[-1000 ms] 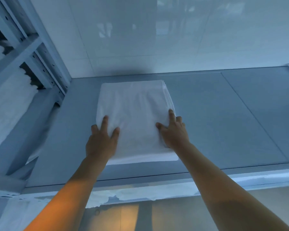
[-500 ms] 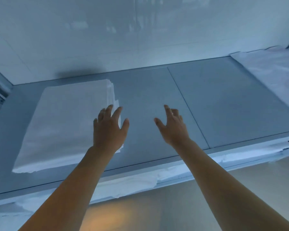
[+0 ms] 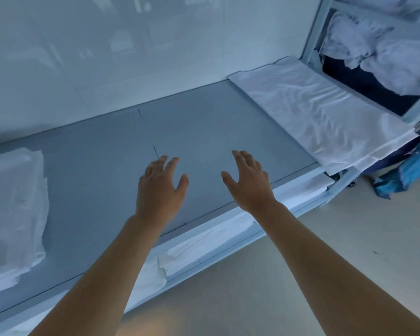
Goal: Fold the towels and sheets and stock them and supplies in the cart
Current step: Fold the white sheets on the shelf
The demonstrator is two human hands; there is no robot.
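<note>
Both the left hand point(image 3: 159, 192) and right hand point(image 3: 249, 187) hover spread and empty. The long, rumpled white cotton sheet point(image 3: 325, 115) lies beyond the right fingertips — light, limp, likely slippery; pinch its near corners.

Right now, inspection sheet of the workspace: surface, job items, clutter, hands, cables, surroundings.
Surface: grey table, bare in the middle.
Job's things: folded white sheet at the table's left end; flat white sheet at its right end, overhanging the front edge; white linen on the shelf under the tabletop.
Clutter: blue cloth low at far right.
Hands: left hand and right hand open, empty, above the table.
Cables: nothing seen.
Surroundings: white wall behind; metal rack at right holding crumpled white linens; beige floor.
</note>
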